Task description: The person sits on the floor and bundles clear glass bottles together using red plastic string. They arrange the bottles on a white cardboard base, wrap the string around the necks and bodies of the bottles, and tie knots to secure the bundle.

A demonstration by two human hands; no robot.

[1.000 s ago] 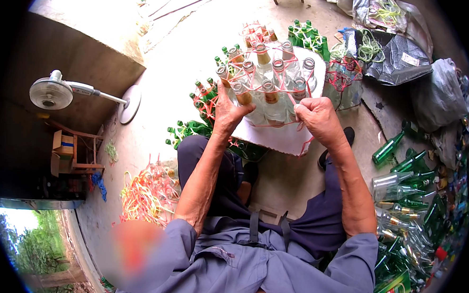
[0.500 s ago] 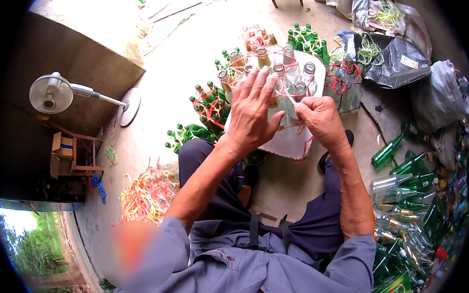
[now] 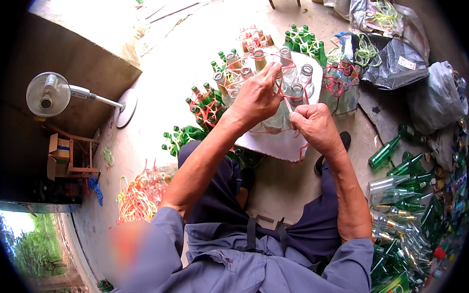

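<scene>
Nearest the body, to the left of the table [image 3: 277,143], sits a ribbon heap [image 3: 138,197] in orange and yellow; to its right lie loose bottles [image 3: 385,153], green and clear. At the table's near right corner is the right hand [image 3: 317,127], its fingers folded shut, thumb and forefinger pinching the near end of a pale ribbon [image 3: 288,103]. The ribbon slants from there away and leftward over the table, its long axis leading to the fingertips of the left hand [image 3: 257,96], so the right hand is at its near end and the left at its far one. The left fingers reach forward close together above the middle of the table; their tips meet the strand, but their grip is hidden, so I cannot tell whether they pinch it. Below and around them, clear bottles [image 3: 306,78] stand upright on the table, red ribbon about their necks. Left of the table are green bottles [image 3: 207,105]; beyond its far edge, more green ones [image 3: 305,43].
</scene>
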